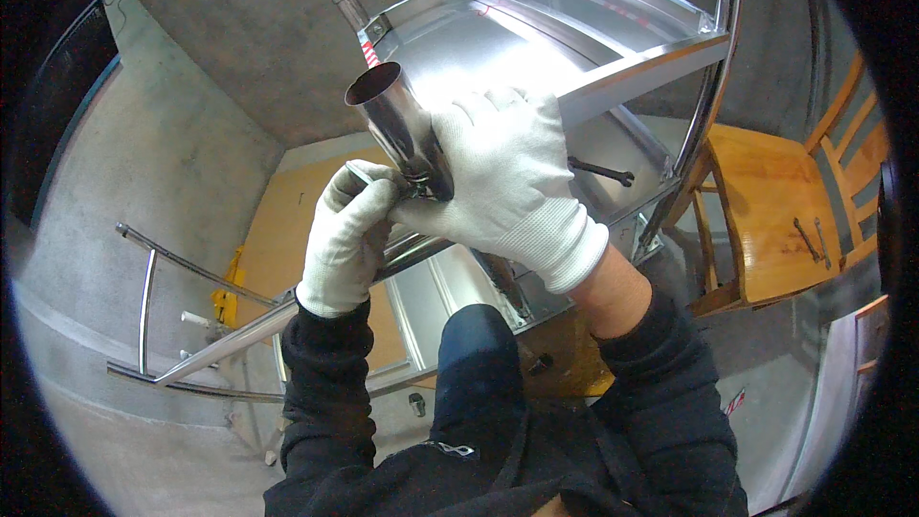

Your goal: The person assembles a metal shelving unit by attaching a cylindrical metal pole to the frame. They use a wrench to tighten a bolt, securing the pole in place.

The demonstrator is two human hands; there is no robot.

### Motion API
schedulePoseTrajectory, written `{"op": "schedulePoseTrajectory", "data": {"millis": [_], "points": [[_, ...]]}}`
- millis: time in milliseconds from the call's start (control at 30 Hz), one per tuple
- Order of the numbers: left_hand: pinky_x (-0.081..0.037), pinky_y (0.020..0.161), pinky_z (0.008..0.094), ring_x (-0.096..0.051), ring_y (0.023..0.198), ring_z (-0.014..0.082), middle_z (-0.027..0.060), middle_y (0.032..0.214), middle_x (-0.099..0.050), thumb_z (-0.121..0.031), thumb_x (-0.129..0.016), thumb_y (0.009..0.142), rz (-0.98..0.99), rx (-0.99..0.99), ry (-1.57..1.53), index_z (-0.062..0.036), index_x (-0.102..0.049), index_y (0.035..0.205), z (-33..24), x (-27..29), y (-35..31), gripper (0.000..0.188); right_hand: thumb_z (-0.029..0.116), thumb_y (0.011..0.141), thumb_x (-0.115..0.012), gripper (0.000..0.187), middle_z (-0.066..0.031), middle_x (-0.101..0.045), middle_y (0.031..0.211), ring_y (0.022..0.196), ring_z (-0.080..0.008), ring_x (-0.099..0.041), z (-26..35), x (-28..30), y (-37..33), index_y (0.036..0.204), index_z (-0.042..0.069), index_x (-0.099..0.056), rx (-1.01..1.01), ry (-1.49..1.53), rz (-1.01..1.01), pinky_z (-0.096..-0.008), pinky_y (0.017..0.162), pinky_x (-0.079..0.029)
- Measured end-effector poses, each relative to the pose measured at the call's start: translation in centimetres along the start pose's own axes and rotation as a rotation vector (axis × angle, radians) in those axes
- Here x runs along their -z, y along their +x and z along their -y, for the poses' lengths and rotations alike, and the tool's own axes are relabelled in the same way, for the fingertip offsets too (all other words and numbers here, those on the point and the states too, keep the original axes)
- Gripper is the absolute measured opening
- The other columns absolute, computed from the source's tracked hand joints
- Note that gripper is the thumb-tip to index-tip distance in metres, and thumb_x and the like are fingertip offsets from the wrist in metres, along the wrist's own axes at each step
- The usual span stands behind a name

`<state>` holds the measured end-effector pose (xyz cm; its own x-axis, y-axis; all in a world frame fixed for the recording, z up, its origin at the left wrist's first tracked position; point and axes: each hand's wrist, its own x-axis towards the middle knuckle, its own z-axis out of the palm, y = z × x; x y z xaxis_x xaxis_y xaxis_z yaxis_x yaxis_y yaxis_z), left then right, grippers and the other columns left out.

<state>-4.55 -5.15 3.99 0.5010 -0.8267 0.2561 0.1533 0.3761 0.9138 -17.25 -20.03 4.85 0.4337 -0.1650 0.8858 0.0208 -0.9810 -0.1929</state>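
Note:
A shiny metal tube [392,115] with an open round top stands tilted in front of me. My right hand [503,158], in a white knitted glove, grips it from the right side, thumb low across its base. At the tube's lower end my left hand [349,235], gloved too, is closed in a pinch; what its fingers hold is hidden. Behind my hands is a large stainless steel frame [646,77] with sheet panels and tubular legs. A dark wrench [601,171] lies on it, just right of my right hand.
To the right stands a wooden chair [761,191] with two wrenches [812,241] on its seat. A tubular rail frame [225,335] reaches out at the left, near a yellow object [226,299]. Brown board [287,220] lies beyond it. A small dark part [416,405] is on the floor.

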Motion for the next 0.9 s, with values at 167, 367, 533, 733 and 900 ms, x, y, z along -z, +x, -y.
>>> {"op": "schedulePoseTrajectory", "data": {"millis": [167, 367, 533, 733, 900], "points": [[-0.052, 0.084, 0.0293, -0.065, 0.088, 0.0153, 0.0083, 0.098, -0.067, -0.011, -0.066, 0.091, -0.029, -0.029, 0.167, -0.0012, -0.063, 0.102, -0.7, 0.0, -0.3, 0.015, 0.041, 0.060, -0.083, 0.049, -0.0042, -0.058, 0.081, 0.081, -0.0237, -0.058, 0.3, 0.0, 0.4, 0.090, 0.010, -0.060, -0.034, 0.004, 0.022, -0.0393, 0.077, -0.037], [-0.050, 0.086, 0.0302, -0.063, 0.087, 0.0142, 0.0061, 0.096, -0.066, -0.015, -0.067, 0.092, -0.221, -0.262, 0.654, -0.0016, -0.062, 0.103, -1.0, -0.3, -1.1, 0.018, 0.037, 0.059, -0.083, 0.046, -0.0058, -0.060, 0.080, 0.079, -0.0255, -0.060, 0.4, -0.1, 0.4, 0.088, 0.010, -0.060, -0.088, 0.059, 0.062, -0.0394, 0.073, -0.043], [-0.050, 0.087, 0.0378, -0.060, 0.103, 0.0263, 0.0091, 0.108, -0.062, -0.011, -0.075, 0.078, -0.017, -1.104, 1.619, -0.0063, -0.063, 0.110, -3.5, 0.3, -0.3, 0.034, 0.048, 0.064, -0.076, 0.044, -0.0073, -0.062, 0.076, 0.077, -0.0263, -0.060, -0.1, -0.5, 0.3, 0.082, 0.010, -0.063, -0.072, 0.065, -0.015, -0.0439, 0.079, -0.035], [-0.050, 0.069, 0.0347, -0.062, 0.084, 0.0208, 0.0013, 0.095, -0.063, -0.009, -0.068, 0.074, 0.559, -1.035, 2.056, -0.0106, -0.067, 0.110, -7.1, -0.6, 2.0, 0.036, 0.036, 0.058, -0.084, 0.045, -0.0056, -0.059, 0.078, 0.078, -0.0255, -0.059, 0.5, 0.2, 0.4, 0.087, 0.010, -0.060, -0.080, 0.050, 0.046, -0.0392, 0.075, -0.042], [-0.049, 0.063, 0.0332, -0.061, 0.075, 0.0198, 0.0008, 0.089, -0.061, -0.010, -0.069, 0.073, 0.625, -1.062, 2.103, -0.0103, -0.066, 0.111, -7.4, 0.4, 2.1, 0.038, 0.037, 0.058, -0.084, 0.048, -0.0059, -0.058, 0.082, 0.082, -0.0260, -0.058, 0.7, 0.2, 0.5, 0.091, 0.010, -0.060, -0.064, 0.056, 0.054, -0.0401, 0.077, -0.040]]}}
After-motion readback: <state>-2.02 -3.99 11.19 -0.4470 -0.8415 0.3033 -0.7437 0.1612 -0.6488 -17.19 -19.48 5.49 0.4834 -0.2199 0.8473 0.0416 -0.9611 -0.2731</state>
